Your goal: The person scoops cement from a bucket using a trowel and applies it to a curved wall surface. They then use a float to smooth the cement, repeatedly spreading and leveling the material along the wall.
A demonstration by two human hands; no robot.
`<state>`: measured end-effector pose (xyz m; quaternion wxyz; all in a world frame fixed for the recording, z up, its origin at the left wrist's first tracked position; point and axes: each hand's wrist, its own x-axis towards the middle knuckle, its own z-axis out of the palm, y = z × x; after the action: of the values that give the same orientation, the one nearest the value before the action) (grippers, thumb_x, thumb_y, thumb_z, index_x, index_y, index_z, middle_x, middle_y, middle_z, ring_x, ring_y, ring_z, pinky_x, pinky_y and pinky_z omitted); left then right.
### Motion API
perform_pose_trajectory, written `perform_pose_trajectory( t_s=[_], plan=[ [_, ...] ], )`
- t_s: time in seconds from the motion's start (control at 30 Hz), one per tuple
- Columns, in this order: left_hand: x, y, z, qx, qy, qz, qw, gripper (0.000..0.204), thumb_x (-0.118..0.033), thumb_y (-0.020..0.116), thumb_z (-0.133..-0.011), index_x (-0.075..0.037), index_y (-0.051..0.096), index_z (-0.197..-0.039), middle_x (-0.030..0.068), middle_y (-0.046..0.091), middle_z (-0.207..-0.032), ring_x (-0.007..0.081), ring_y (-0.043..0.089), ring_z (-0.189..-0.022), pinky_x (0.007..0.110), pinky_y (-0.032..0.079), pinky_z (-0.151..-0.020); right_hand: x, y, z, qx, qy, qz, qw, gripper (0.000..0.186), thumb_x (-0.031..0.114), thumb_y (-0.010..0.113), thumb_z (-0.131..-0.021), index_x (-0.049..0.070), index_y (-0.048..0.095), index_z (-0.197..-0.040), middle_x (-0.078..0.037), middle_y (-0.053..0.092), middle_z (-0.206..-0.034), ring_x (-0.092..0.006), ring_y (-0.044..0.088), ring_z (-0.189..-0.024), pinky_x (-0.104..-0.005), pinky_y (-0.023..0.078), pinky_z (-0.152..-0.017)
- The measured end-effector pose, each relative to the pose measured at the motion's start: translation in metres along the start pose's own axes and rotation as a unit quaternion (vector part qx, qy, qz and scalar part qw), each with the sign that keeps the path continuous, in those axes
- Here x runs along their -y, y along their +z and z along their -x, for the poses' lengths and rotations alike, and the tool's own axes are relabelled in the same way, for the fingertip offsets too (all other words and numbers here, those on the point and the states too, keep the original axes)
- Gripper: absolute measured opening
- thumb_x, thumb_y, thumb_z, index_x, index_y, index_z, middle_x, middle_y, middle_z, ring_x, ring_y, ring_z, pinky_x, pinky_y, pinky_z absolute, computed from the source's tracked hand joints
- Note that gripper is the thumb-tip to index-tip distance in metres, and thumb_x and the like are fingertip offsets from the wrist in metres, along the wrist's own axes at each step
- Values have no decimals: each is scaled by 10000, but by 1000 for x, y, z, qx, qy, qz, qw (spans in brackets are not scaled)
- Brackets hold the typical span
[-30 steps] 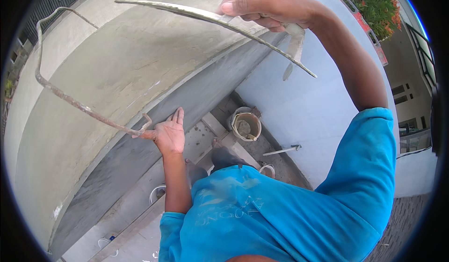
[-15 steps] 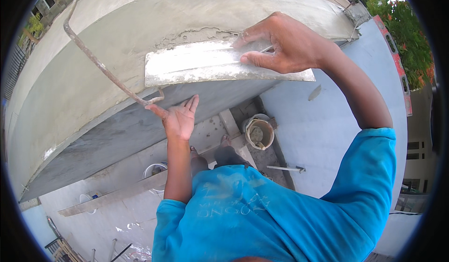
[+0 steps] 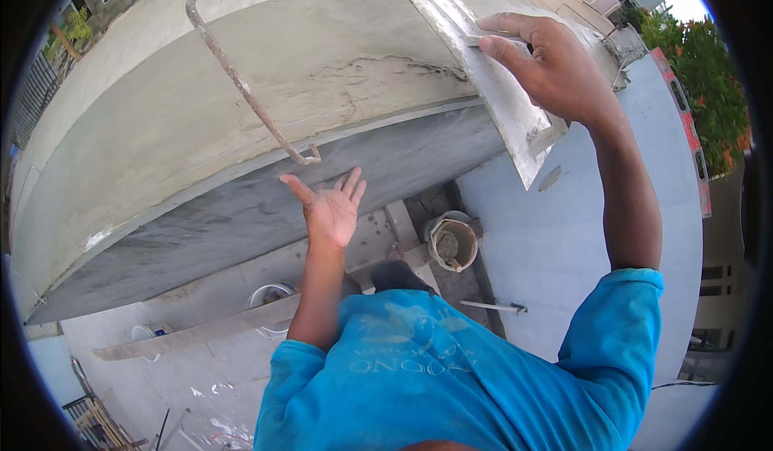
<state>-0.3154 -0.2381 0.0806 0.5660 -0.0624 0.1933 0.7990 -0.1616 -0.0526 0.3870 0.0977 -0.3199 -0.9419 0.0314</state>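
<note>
My right hand [image 3: 555,68] grips a long metal plastering trowel [image 3: 489,84] by its back, fingers and thumb closed around its handle. The blade stands steeply across the edge of a grey curved concrete slab [image 3: 217,80], its lower corner sticking out past that edge. A rough, torn patch of mortar [image 3: 386,72] lies on the slab just left of the blade. Below the slab's edge my left hand [image 3: 332,216] is open, palm up with fingers spread, holding nothing. Just above its fingertips is the hooked end of a rusty bent metal rod [image 3: 241,84].
Down by my feet stands a bucket [image 3: 435,229] with grey mortar in it. Another white bucket [image 3: 262,294] is beside a long plank [image 3: 201,332]. A pale blue wall [image 3: 547,242] rises on the right, with a red spirit level [image 3: 683,109] along its top.
My right hand has lifted and turned the trowel from lying along the slab's edge to standing across it, further right. My left hand has come away from the rod's hooked end.
</note>
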Motion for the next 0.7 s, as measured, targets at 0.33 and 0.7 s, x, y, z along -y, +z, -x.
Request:
perform_pose_trajectory(
  t_s=[0.33, 0.7],
  plan=[
    [-12, 31, 41, 34, 8, -27, 999, 788, -456, 540, -1019, -3, 185, -1558, 288, 267, -1599, 404, 354, -1466, 499, 298, -1208, 106, 63, -30, 7, -86, 78, 993, 296, 148, 554, -861, 42, 756, -1050, -207, 720, -822, -382, 704, -772, -480, 565, -763],
    [-20, 32, 29, 90, 390, -192, 896, 285, -253, 491, -1042, 6, 607, -1017, 202, 687, -997, 303, 683, -924, 440, 564, -814, -8, 40, -27, 36, 31, 154, 987, 272, 193, 573, -924, 92, 766, -1087, -219, 739, -974, -373, 718, -863, -477, 568, -775]
  ],
)
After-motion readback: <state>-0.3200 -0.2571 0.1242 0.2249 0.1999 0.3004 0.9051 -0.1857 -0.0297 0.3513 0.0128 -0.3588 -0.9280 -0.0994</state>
